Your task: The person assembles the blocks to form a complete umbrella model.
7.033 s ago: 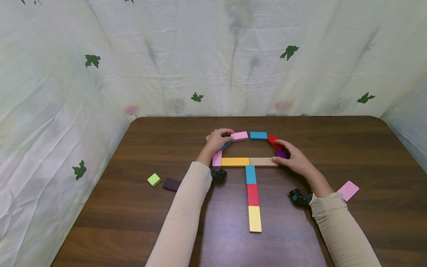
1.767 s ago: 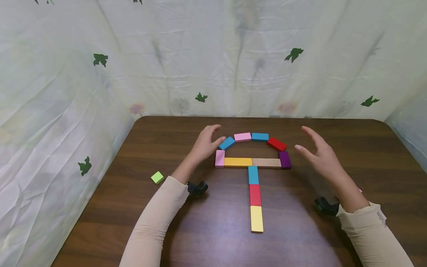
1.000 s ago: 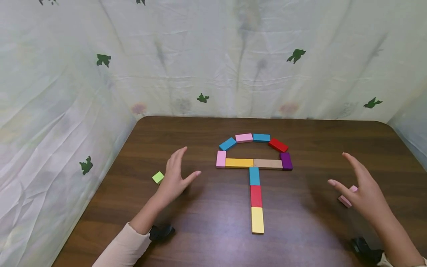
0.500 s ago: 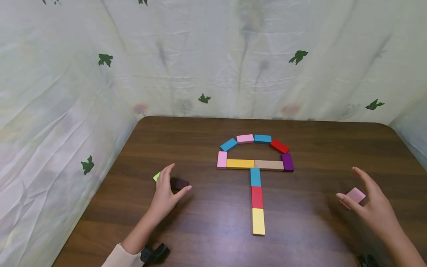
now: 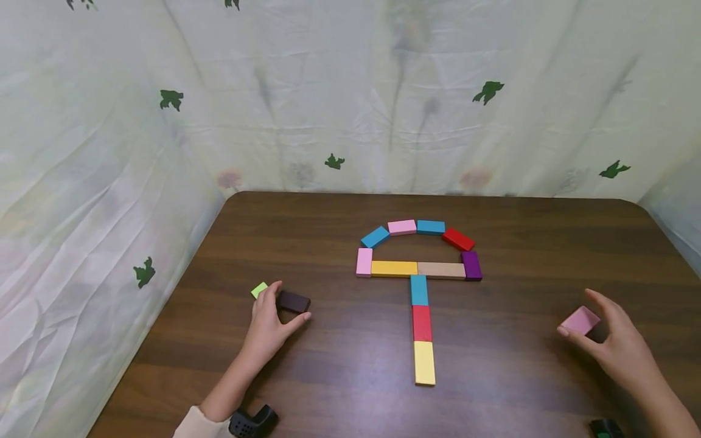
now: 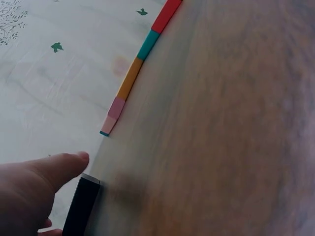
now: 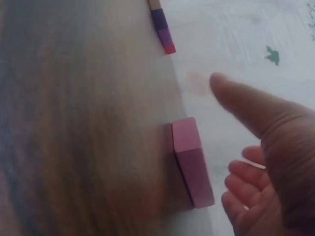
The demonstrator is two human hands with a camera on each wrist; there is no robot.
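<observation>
My left hand (image 5: 268,331) reaches low over a dark brown, nearly black block (image 5: 294,302). Thumb and fingers are spread on either side of it; in the left wrist view the thumb sits above the end of the dark block (image 6: 82,204). A small lime-green block (image 5: 258,291) lies just beyond these fingers, partly covered by them. On the right side of the table, my right hand (image 5: 621,347) spreads its thumb and fingers around a loose pink block (image 5: 580,320). The right wrist view shows a gap between the thumb and that pink block (image 7: 194,164).
Mid-table, blocks form a mushroom-like outline: a yellow block (image 5: 394,268) and tan block (image 5: 440,271) as base, an arc topped by a blue block (image 5: 431,227), and a stem ending in a pale yellow block (image 5: 424,363). A patterned cloth (image 5: 350,97) hangs behind the table.
Both hands have left the arc of blocks and moved outward and nearer, left to the dark block, right to the loose pink one. The arc's blocks now sit closer together than at first.
</observation>
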